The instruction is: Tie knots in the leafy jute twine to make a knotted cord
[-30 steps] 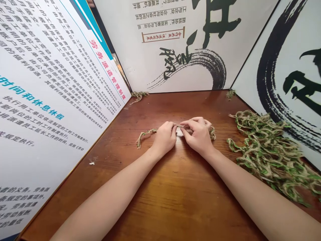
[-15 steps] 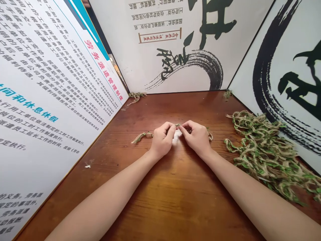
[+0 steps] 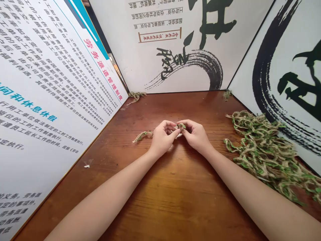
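Note:
Over the middle of the wooden table, my left hand [image 3: 162, 136] and my right hand [image 3: 197, 135] meet at the fingertips. Between them is a piece of jute twine with green leaves [image 3: 181, 126], bunched at my right fingertips. My left thumb and fingers pinch close beside it, and the twine's frayed tail [image 3: 141, 136] sticks out to the left of that hand. Part of the twine is hidden behind my fingers. A small white patch shows just under the fingertips; I cannot make out what it is.
A large tangled heap of leafy jute twine [image 3: 265, 154] lies on the table [image 3: 155, 201] at the right. Smaller bits of twine [image 3: 136, 96] sit in the far left corner. A white scrap [image 3: 86, 166] lies at left. Printed panels [image 3: 175, 73] wall in the table.
My fingertips have come closer together, and a bunched loop of twine now shows at my right fingers. The twine end right of my right hand is no longer visible.

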